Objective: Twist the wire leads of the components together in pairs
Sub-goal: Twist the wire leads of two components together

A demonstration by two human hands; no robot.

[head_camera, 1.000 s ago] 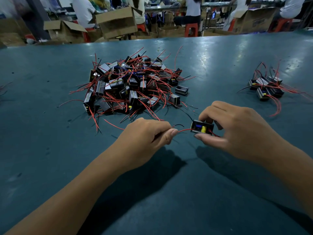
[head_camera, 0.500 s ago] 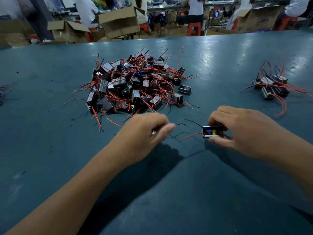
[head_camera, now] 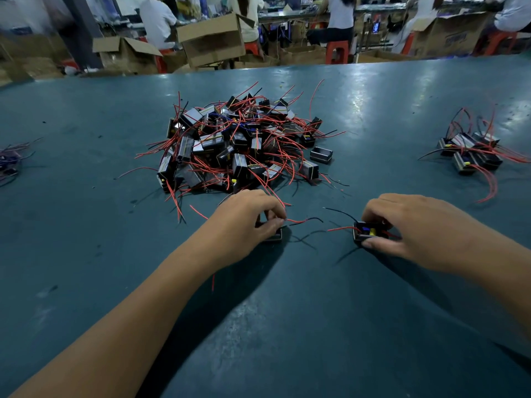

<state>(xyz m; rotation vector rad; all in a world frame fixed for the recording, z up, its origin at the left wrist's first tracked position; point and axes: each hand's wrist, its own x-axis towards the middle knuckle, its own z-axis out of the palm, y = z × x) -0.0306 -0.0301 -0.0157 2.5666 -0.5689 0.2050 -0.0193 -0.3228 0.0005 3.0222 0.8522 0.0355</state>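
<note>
The left hand lies knuckles up on the table, its fingers curled down over a small black component of which only a corner shows beneath the thumb. It seems to pinch that piece between thumb and forefinger, though the hand hides most of it. From the fingertips a red lead and a black lead trail out toward the other hand, their ends lying loose on the table.

The right hand grips a second component, thumb below it and curled fingers above, with the open face turned up (blue and yellow parts show inside). A red wire runs from this piece out past the fingertips toward the left hand, and a black wire arcs away just beyond the forefinger. The two sets of leads lie apart, not touching.

Beyond the left hand's fingers, near its knuckles, sits the big pile of components, black boxes tangled in red and black wire. Well off to the far side of the right hand lies a smaller cluster. At the far left edge, a few more wires lie blurred. Across the table, cardboard boxes and seated people fill the background.
</note>
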